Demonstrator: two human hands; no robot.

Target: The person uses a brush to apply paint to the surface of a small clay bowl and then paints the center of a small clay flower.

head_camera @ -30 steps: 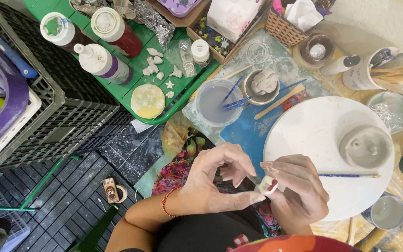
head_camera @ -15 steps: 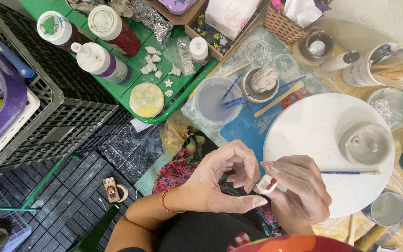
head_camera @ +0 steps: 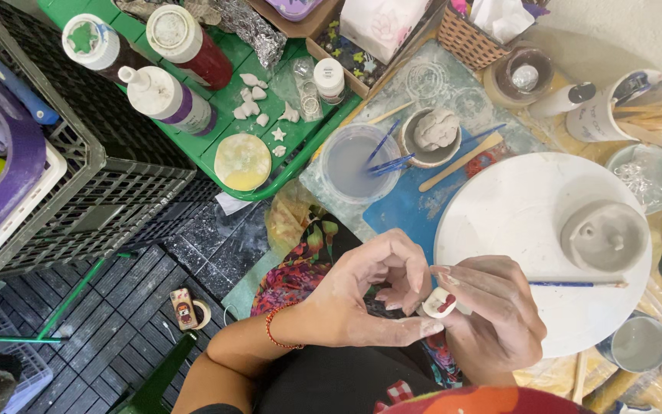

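My left hand [head_camera: 369,299] and right hand [head_camera: 492,314], both dusted with clay, pinch a small white clay piece [head_camera: 440,303] between their fingertips over my lap, just beside the white turntable [head_camera: 515,207] carrying a grey clay pot [head_camera: 605,234], a thin brush [head_camera: 576,284] lying near its edge.

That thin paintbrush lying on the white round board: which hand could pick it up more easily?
Probably the right hand: it lies right beside the paintbrush at the white round board. The left hand sits farther off. Both hands hold the small white clay piece.
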